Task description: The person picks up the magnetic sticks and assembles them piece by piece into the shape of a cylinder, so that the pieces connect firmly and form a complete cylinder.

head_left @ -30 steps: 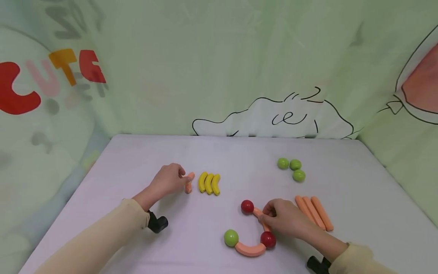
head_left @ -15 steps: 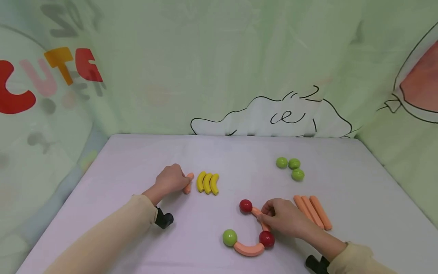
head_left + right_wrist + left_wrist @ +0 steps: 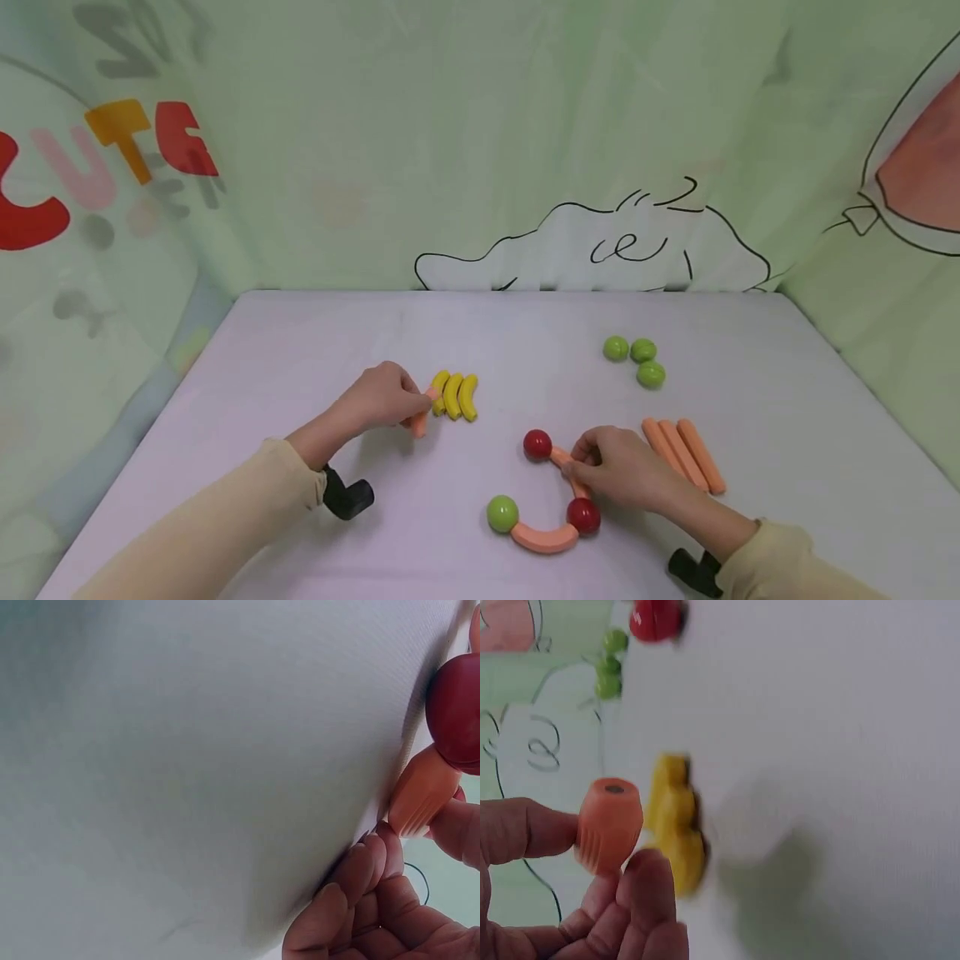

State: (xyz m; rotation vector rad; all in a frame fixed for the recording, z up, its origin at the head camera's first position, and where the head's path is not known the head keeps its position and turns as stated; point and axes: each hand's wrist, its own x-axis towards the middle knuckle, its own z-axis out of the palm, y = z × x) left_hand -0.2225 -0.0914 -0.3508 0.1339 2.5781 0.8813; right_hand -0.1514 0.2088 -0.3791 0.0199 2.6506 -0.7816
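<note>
My left hand (image 3: 385, 395) pinches an orange toy sausage (image 3: 609, 825) between thumb and fingers, raised off the table just left of three yellow toy bananas (image 3: 454, 396). Thumb and fingertips of my right hand (image 3: 622, 468) pinch another toy sausage (image 3: 425, 791), which lies on the table and is partly hidden by the fingers. Its ends meet two round red toy fruits (image 3: 537, 444). From the nearer red fruit (image 3: 583, 516), a curved sausage (image 3: 544, 538) runs left to a round green toy fruit (image 3: 502, 513), so the pieces form an open curve.
Three straight orange sticks (image 3: 684, 455) lie side by side beyond my right hand. Three small green toy fruits (image 3: 643, 350) sit near the back right of the white table (image 3: 315, 333). A printed cloth (image 3: 337, 167) rises behind the table.
My left hand takes up the sausage that lay on the table, lifts it and shifts slightly right, towards the bananas. My right hand stays at its sausage; the view tilts a little.
</note>
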